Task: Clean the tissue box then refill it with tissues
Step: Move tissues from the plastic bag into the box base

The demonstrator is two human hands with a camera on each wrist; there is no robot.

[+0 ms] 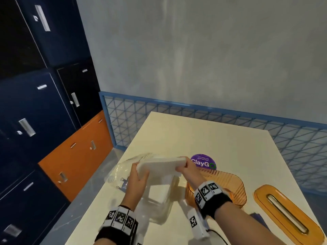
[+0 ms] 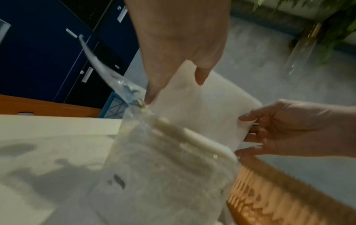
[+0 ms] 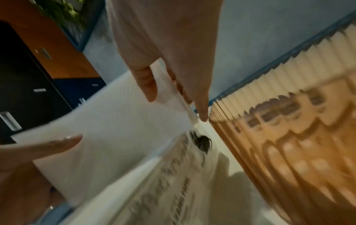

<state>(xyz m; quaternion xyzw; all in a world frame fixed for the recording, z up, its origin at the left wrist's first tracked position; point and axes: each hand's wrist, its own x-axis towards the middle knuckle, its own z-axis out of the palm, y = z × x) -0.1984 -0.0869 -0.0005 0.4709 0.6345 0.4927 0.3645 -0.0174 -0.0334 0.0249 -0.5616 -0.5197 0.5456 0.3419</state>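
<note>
A white stack of tissues (image 1: 161, 164) hangs above the table, held at both ends. My left hand (image 1: 139, 171) grips its left end, thumb on top. My right hand (image 1: 183, 166) pinches the right end (image 3: 115, 129). The stack's lower part (image 2: 202, 114) sits half inside a clear plastic wrapper (image 1: 157, 200) that hangs down to the table. The orange ribbed tissue box (image 1: 230, 184) stands open just right of the wrapper, behind my right wrist. Its orange lid (image 1: 286, 214), with a long slot, lies flat further right.
The cream table (image 1: 194, 135) carries a purple round sticker (image 1: 203, 161) behind the box. A blue mesh railing (image 1: 177, 110) runs along the table's far side. Dark blue and orange lockers (image 1: 53, 121) stand to the left, across a grey floor strip.
</note>
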